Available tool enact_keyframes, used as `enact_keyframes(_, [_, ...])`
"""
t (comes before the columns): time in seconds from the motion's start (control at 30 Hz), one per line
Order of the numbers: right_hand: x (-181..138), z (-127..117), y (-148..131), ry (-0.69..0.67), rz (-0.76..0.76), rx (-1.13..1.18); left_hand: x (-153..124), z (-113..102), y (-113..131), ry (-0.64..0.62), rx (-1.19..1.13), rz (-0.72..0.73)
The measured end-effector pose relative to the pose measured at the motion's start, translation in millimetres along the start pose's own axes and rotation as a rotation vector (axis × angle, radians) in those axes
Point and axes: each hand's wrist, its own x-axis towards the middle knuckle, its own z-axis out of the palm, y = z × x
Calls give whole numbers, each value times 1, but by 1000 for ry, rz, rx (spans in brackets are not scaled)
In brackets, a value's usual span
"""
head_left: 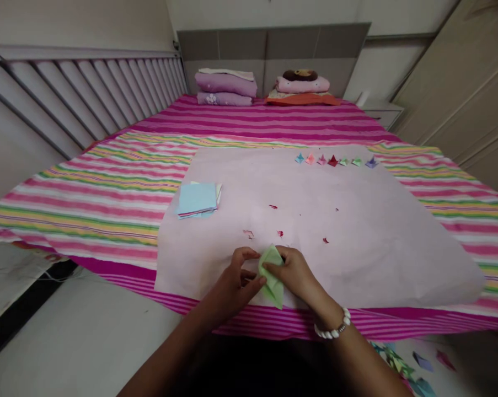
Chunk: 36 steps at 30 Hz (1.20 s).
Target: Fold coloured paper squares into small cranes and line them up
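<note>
Both my hands pinch a folded light green paper [272, 274] over the near edge of a large pale pink sheet [356, 231] spread on the bed. My left hand [236, 281] grips the paper's left side with thumb and fingers closed. My right hand [296, 273], with a white bead bracelet at the wrist, holds its right side, fingers pressed on a fold. A stack of square coloured papers [198, 199], light blue on top, lies to the left on the sheet. A row of several small folded paper figures [333, 160] stands at the sheet's far right.
The bed has a pink, yellow and green striped cover [108, 182]. Pillows and folded bedding [228, 87] lie at the headboard. Small red paper scraps [273, 207] dot the sheet. More coloured paper pieces [401, 361] lie on the floor at lower right. A slatted rail [87, 88] runs along the left.
</note>
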Motion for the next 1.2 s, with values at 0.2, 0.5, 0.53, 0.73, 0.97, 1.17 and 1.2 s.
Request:
enact_keyframes(0.2, [0,-2,1,-37,0,41,-9,-14,2,-223,212,216])
enact_keyframes(0.5, [-4,2,-6,-74,12,-72,0,-15,-1,-114,611,278])
enact_keyframes(0.53, [-4,2,-6,-84,8,-71,2,-14,-1,-87,663,294])
enact_keyframes(0.73, [-8,-1,-6,-123,-25,-32,4,-13,-6,-68,576,372])
enact_keyframes(0.97, [-19,-23,-14,-194,-112,124,1,-16,-3,37,352,341])
enact_keyframes(1.17, [-21,-42,-12,-375,-269,188,0,-19,2,41,139,199])
enact_keyframes(1.2, [-20,-42,-11,-375,-289,169,0,-19,2,23,102,183])
